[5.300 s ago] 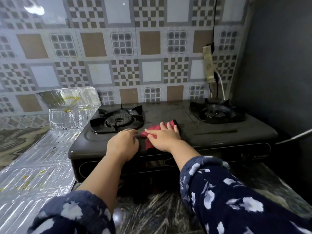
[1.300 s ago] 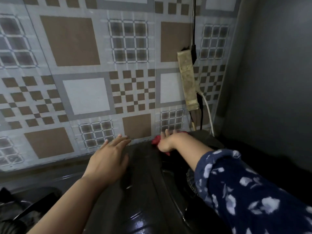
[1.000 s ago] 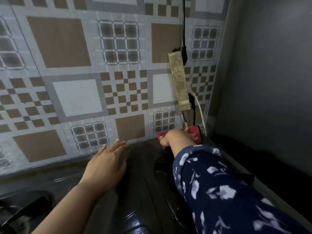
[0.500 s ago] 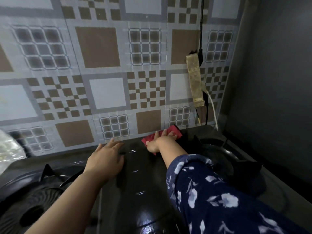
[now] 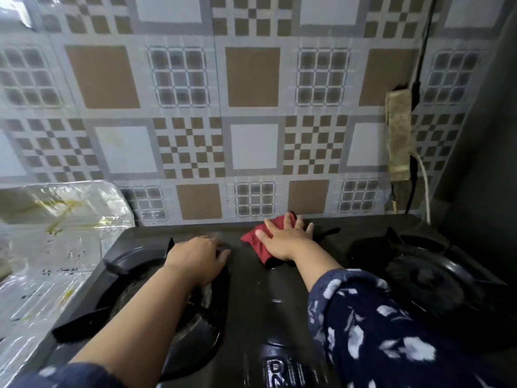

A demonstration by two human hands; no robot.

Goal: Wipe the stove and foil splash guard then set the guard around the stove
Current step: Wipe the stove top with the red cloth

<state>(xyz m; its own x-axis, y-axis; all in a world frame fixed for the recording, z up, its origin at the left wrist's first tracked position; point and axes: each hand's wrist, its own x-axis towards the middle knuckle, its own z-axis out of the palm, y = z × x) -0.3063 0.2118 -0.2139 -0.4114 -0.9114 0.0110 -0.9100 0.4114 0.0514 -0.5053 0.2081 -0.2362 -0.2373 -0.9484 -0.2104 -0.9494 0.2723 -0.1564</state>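
Note:
A black two-burner gas stove (image 5: 251, 298) fills the lower middle of the view. My right hand (image 5: 288, 239) presses flat on a red cloth (image 5: 256, 240) near the back middle of the stove top. My left hand (image 5: 198, 257) rests palm down on the stove top beside the left burner (image 5: 156, 303), holding nothing. The silver foil splash guard (image 5: 53, 236) lies spread to the left of the stove, its far panel bent upward, with yellow stains and dark specks on it.
The right burner (image 5: 428, 275) sits at the right. A patterned tiled wall (image 5: 251, 121) rises right behind the stove. A grimy power strip (image 5: 398, 135) with cords hangs on the wall at right, beside a dark side wall (image 5: 481, 163).
My right hand has slid the red cloth leftward along the stove's back edge from the far right corner to the middle. The view has pulled back, and the foil guard shows again.

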